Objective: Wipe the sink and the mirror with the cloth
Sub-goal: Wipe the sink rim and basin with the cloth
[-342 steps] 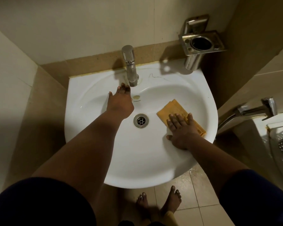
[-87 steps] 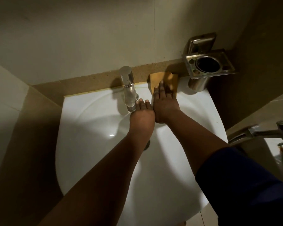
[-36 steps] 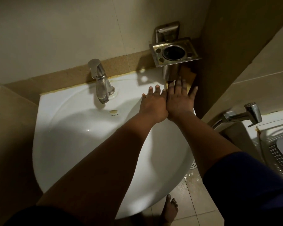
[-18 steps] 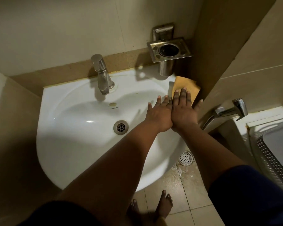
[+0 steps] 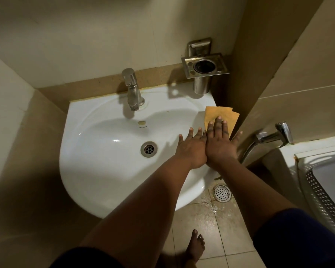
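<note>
A white sink [image 5: 104, 171] fills the middle of the view, with a drain [image 5: 149, 149] in the basin. An orange cloth [image 5: 219, 115] lies folded on the sink's right rim. My right hand [image 5: 219, 144] presses flat on the cloth with straight fingers. My left hand [image 5: 191, 147] lies flat on the rim right beside it, fingers straight, touching the right hand. The mirror is out of view.
A chrome faucet [image 5: 132, 91] stands at the back of the sink. A steel cup holder [image 5: 203, 68] hangs on the wall above the right corner. A wall edge, a second tap [image 5: 273, 136] and a floor drain [image 5: 222, 192] lie to the right. A bare foot [image 5: 196, 246] stands on the tiles.
Both hands slid the cloth from the back rim near the faucet round to the right rim and toward me along it. The view has shifted with them.
</note>
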